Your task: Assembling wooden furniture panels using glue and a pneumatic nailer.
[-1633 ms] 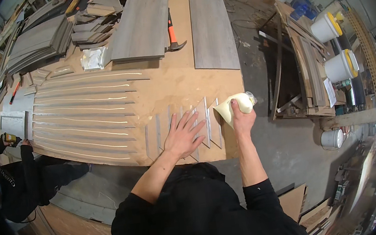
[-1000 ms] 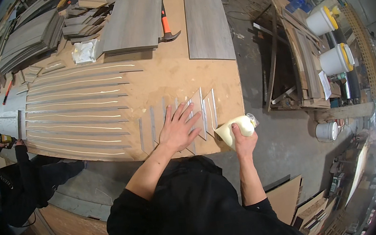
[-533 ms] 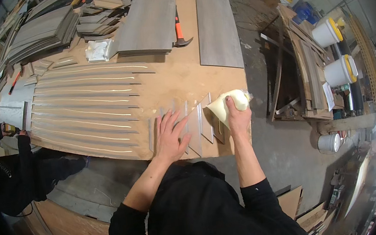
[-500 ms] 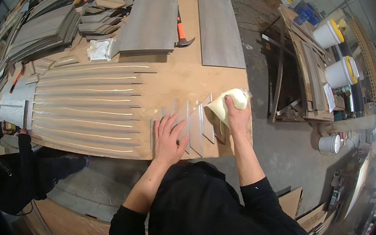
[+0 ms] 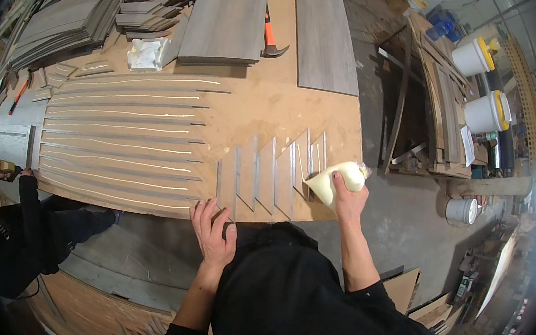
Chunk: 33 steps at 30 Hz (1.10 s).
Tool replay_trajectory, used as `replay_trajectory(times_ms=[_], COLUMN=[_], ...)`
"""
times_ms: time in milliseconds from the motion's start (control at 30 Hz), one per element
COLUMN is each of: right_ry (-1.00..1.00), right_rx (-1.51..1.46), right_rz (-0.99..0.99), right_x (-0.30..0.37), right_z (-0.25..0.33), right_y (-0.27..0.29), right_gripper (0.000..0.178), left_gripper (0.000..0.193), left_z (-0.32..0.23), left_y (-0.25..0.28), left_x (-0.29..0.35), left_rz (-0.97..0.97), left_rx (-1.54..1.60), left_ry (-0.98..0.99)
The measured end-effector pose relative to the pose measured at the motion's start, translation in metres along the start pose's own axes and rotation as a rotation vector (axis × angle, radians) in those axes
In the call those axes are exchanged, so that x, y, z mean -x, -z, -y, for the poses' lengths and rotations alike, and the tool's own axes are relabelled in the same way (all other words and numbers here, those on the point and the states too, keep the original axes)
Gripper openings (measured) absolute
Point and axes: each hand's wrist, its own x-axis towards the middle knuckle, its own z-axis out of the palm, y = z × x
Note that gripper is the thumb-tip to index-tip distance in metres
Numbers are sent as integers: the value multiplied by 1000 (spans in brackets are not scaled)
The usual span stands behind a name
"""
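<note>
My right hand (image 5: 351, 203) is wrapped around a plump clear bag of pale cream glue (image 5: 351, 174), its narrow end pointing left over the table's near edge. That tip lies by the right end of a row of short, slanted, angle-cut strips (image 5: 267, 179) with grey edges. A thin pale line shows on the rightmost of them. My left hand (image 5: 215, 234) holds nothing; its fingers are apart and the tips touch the table edge beside the leftmost slanted strip. Long grey-edged strips (image 5: 119, 143) bearing wavy pale glue lines lie side by side on the left.
Grey planks (image 5: 223, 22), a hammer (image 5: 272, 40) and a plank stack (image 5: 67, 28) occupy the table's far side. At the left, a co-worker's hands (image 5: 11, 171) hold a tool. White buckets (image 5: 483, 113) stand on a rack to the right.
My left hand has drawn off the slanted strips, left and nearer, to the table edge. My right hand has brought the glue bag nearer, uncovering the rightmost strips. The picture has shifted slightly.
</note>
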Motion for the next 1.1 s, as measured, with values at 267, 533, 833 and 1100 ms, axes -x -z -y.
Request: replay_trajectory(times_ms=[267, 533, 833, 1100], right_ry=[-36, 54, 30, -42], right_rx=[-4, -124, -132, -1], right_rz=[-11, 122, 147, 173], right_x=[8, -21, -3, 49], right_z=[-23, 37, 26, 15], right_y=[10, -51, -49, -7], right_gripper=[37, 31, 28, 33], left_gripper=[31, 8, 10, 13], left_z=[6, 6, 13, 23], left_y=[3, 14, 15, 10], left_x=[-5, 11, 35, 37], left_rz=[-63, -45, 12, 95], left_rx=[12, 280, 223, 267], left_ry=[-12, 60, 127, 166])
